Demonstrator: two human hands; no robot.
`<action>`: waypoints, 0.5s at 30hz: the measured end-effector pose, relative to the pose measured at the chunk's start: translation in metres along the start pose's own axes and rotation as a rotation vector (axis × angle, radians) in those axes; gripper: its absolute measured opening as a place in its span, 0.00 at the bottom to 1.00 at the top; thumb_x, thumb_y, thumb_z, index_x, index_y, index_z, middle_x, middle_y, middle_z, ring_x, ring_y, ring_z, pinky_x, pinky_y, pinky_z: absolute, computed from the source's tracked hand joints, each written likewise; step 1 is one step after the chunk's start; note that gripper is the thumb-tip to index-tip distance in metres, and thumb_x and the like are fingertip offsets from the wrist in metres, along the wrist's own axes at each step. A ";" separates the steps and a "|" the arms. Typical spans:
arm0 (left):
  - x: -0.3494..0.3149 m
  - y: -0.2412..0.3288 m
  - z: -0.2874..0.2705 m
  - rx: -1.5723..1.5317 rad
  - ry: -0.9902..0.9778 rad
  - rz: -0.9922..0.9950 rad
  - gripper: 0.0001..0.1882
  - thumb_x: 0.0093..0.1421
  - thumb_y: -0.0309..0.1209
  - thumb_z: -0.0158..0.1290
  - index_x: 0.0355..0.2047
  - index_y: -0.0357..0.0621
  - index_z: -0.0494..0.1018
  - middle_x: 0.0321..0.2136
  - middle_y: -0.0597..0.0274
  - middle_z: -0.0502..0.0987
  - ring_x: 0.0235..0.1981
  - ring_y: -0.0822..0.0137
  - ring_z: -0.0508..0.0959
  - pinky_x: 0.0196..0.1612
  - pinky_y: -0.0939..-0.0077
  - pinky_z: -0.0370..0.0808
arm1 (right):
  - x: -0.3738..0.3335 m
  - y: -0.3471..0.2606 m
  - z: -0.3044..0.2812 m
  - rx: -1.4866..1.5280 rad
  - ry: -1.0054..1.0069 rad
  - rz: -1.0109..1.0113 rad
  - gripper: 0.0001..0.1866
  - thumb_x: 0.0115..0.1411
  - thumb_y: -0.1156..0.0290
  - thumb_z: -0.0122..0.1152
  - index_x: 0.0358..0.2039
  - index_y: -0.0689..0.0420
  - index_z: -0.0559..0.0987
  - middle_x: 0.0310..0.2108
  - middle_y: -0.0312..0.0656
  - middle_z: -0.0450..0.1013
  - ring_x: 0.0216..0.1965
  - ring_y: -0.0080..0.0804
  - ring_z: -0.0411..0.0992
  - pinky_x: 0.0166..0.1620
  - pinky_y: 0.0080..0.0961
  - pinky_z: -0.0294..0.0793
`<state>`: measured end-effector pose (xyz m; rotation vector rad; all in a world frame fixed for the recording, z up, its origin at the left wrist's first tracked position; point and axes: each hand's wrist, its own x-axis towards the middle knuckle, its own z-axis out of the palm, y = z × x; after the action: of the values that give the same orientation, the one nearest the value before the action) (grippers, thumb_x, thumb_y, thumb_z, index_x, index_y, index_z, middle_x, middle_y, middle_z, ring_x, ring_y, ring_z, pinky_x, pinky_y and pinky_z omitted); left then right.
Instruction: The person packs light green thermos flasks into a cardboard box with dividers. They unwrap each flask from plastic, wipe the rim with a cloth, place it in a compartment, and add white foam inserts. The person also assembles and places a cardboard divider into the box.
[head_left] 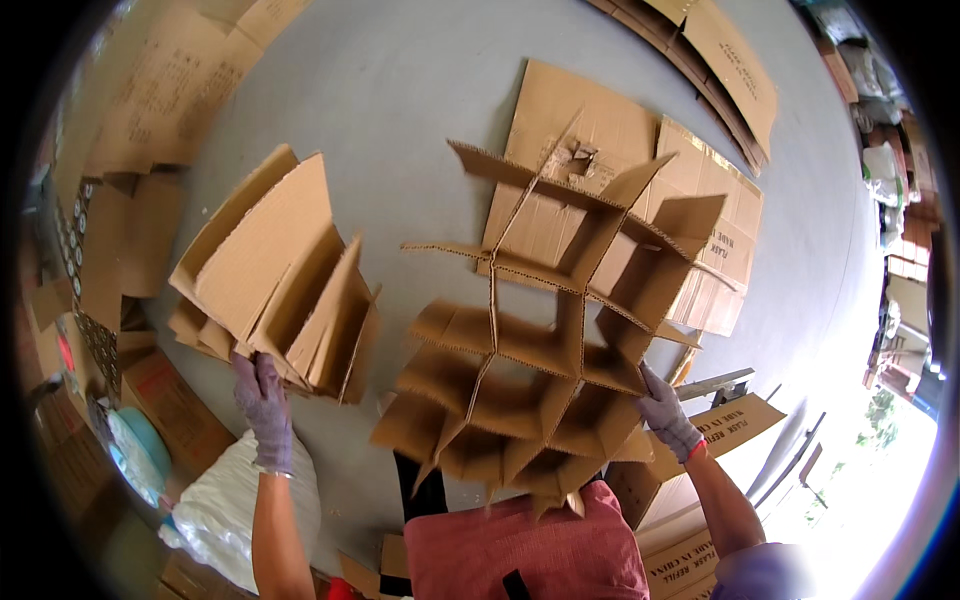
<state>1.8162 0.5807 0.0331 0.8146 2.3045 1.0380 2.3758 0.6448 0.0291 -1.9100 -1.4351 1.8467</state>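
In a grey glove, my left hand (264, 412) grips the lower edge of a bundle of folded cardboard dividers (275, 255), whose panels fan out slightly, to the left of my body. A second cardboard divider (530, 335), spread into a grid of several open cells, hangs in front of me. My right hand (668, 412), gloved too, has its fingers closed on the grid's right edge. The grid's lower points hang over the pinkish-red cloth (525, 560) at my lap. Parts of the fingers on both hands are hidden by cardboard.
Flattened cartons (560, 105) lie on the grey floor (420, 80) beyond the grid. More flat cardboard (735, 65) is stacked at the far right. Cardboard pieces (170, 90) line the left side. A white sack (245, 515) stands near my left forearm, and cartons (690, 500) by my right.
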 end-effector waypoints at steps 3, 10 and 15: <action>0.009 0.026 -0.001 -0.425 -0.026 -0.088 0.14 0.66 0.29 0.46 0.50 0.40 0.66 0.27 0.72 0.67 0.27 0.82 0.64 0.29 0.86 0.64 | -0.012 -0.050 -0.015 -0.373 0.089 -0.264 0.32 0.48 0.81 0.49 0.59 0.65 0.67 0.58 0.57 0.66 0.60 0.47 0.65 0.62 0.29 0.62; -0.007 0.117 0.062 -0.656 -0.280 -0.348 0.16 0.63 0.31 0.46 0.52 0.44 0.66 0.38 0.64 0.70 0.37 0.71 0.72 0.38 0.75 0.74 | -0.030 -0.087 -0.032 -0.773 0.015 -0.780 0.21 0.56 0.70 0.61 0.50 0.60 0.73 0.47 0.54 0.71 0.49 0.54 0.70 0.50 0.41 0.72; -0.090 0.202 0.152 -0.924 -0.532 -0.470 0.21 0.62 0.37 0.50 0.51 0.38 0.66 0.46 0.54 0.74 0.44 0.60 0.78 0.44 0.63 0.81 | 0.034 -0.107 -0.005 0.407 -0.112 -0.132 0.29 0.55 0.70 0.67 0.56 0.61 0.68 0.49 0.41 0.73 0.51 0.31 0.69 0.51 0.25 0.71</action>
<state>2.0405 0.7025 0.1172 0.1192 1.2460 1.2758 2.3172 0.7286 0.0764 -1.5054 -1.0748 2.0185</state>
